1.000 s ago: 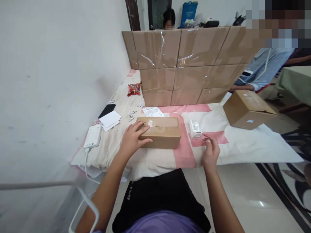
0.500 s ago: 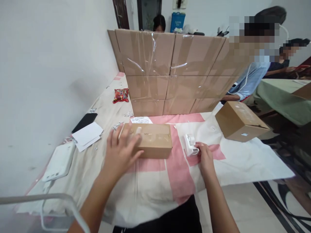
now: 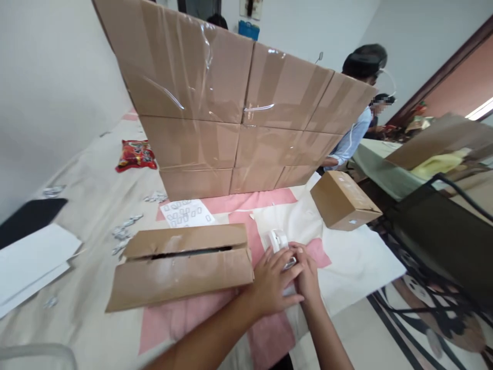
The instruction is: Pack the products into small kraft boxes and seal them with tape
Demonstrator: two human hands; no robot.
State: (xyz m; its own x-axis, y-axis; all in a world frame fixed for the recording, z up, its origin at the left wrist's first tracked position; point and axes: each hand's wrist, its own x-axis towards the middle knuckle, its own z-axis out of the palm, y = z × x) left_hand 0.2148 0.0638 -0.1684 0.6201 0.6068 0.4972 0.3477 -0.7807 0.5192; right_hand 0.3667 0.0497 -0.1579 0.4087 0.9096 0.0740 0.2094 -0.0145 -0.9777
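A white tape dispenser (image 3: pixel 278 239) sits on the cloth in front of me, partly covered by my fingers. My right hand (image 3: pixel 308 273) is closed at its near right end. My left hand (image 3: pixel 269 281) reaches across its near end, fingers stretched out and thumb apart, meeting the right hand's fingers. Any strip of tape between them is hidden. To the left lies a cardboard box (image 3: pixel 185 272), its two top flaps folded inward with a dark gap between them. Neither hand touches the box.
A wall of taped cartons (image 3: pixel 231 103) stands behind. Another carton (image 3: pixel 344 200) rests at right. Around the left are a printed sheet (image 3: pixel 187 211), small packets (image 3: pixel 125 231), a red snack bag (image 3: pixel 136 155), white papers (image 3: pixel 34 262) and a black flat object (image 3: pixel 33 218). A person (image 3: pixel 358 131) sits beyond.
My left hand has left the box and moved right to the dispenser. The right hand stays there. The view has shifted and tilted, and a gap now shows between the box flaps.
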